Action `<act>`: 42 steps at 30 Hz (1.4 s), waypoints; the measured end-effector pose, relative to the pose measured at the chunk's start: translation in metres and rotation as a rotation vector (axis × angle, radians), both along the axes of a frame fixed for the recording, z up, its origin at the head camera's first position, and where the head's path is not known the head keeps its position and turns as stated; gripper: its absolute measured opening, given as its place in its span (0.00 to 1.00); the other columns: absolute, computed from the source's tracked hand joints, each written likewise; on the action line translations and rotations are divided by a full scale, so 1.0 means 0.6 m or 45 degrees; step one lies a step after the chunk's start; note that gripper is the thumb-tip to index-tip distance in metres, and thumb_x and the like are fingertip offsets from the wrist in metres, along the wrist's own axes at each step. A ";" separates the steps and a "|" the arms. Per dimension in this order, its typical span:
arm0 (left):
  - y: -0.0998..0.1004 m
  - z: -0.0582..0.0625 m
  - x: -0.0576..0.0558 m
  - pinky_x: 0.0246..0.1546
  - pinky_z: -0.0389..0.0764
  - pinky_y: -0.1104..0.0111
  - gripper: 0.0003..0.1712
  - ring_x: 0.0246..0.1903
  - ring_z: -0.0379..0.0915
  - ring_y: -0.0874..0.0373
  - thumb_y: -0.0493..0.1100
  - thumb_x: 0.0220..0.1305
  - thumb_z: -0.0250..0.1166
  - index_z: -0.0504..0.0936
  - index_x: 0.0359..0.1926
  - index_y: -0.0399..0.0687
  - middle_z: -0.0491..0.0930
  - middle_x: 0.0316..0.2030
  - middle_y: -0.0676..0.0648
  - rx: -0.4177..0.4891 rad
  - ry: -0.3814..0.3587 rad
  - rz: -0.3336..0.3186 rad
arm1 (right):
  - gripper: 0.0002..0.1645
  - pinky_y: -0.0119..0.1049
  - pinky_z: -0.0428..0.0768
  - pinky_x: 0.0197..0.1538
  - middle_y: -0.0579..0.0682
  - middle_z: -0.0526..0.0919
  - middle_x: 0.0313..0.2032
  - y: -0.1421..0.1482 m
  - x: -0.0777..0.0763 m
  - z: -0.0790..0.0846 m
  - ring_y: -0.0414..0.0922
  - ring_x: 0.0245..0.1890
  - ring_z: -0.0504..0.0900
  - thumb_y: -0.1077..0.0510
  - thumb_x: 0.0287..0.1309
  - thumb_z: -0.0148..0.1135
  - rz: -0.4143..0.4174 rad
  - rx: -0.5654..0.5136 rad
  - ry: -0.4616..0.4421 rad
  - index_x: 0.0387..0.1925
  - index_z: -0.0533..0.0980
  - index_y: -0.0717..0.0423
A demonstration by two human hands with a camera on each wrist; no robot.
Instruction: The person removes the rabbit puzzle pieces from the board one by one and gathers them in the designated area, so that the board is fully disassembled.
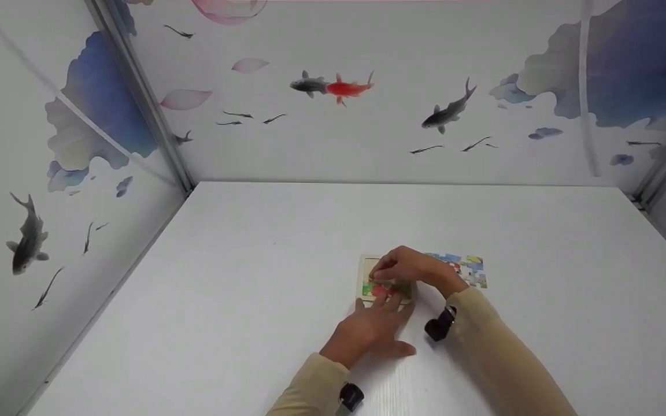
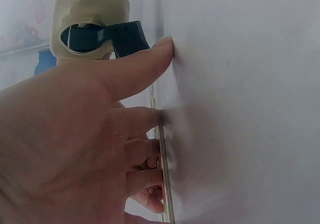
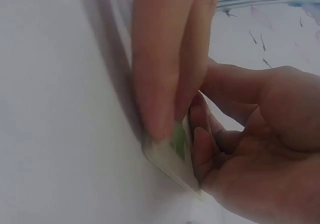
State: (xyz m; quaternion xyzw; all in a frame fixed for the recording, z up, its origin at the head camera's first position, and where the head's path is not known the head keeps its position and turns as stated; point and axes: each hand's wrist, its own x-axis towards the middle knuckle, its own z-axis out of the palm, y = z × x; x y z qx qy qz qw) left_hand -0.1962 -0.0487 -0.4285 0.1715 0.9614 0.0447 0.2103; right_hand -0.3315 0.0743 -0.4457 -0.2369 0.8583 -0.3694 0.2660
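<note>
A small picture puzzle in a pale wooden frame (image 1: 360,277) lies on the white table, with green and red picture parts showing. My left hand (image 1: 370,329) rests its extended fingers on the near edge of the frame, thumb spread out to the side. Over the upper part of the puzzle, my right hand (image 1: 411,267) has its fingers bent down and pinches a puzzle piece, mostly hidden by the fingertips. In the right wrist view, the right hand (image 3: 265,134) curls beside the frame's pale corner (image 3: 172,164), where left-hand fingers (image 3: 157,84) press down.
Several loose, colourful puzzle pieces (image 1: 474,271) lie right of the frame, partly behind the right hand. Beige sleeves and black wrist cameras (image 1: 440,325) are close over the table (image 1: 223,300). White walls painted with fish (image 1: 448,110) enclose the table's back and sides.
</note>
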 end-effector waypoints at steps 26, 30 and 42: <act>-0.009 -0.002 -0.004 0.76 0.54 0.43 0.47 0.81 0.38 0.59 0.72 0.63 0.59 0.52 0.78 0.71 0.44 0.80 0.59 -0.040 0.033 -0.045 | 0.11 0.35 0.75 0.49 0.49 0.87 0.42 0.002 0.007 0.002 0.43 0.41 0.76 0.53 0.65 0.66 0.017 -0.132 0.054 0.44 0.86 0.52; -0.012 0.000 -0.006 0.75 0.54 0.42 0.47 0.81 0.39 0.58 0.72 0.62 0.60 0.52 0.78 0.72 0.44 0.80 0.60 -0.046 0.041 -0.027 | 0.08 0.32 0.79 0.45 0.49 0.87 0.39 -0.010 0.010 0.006 0.43 0.37 0.78 0.56 0.64 0.67 -0.007 -0.145 0.068 0.43 0.86 0.53; -0.007 0.000 -0.006 0.74 0.55 0.40 0.47 0.81 0.39 0.57 0.72 0.64 0.59 0.54 0.78 0.68 0.47 0.80 0.56 -0.024 0.043 -0.052 | 0.10 0.38 0.81 0.51 0.53 0.86 0.42 0.016 0.033 0.055 0.43 0.42 0.82 0.59 0.67 0.63 -0.168 -0.298 0.162 0.46 0.83 0.57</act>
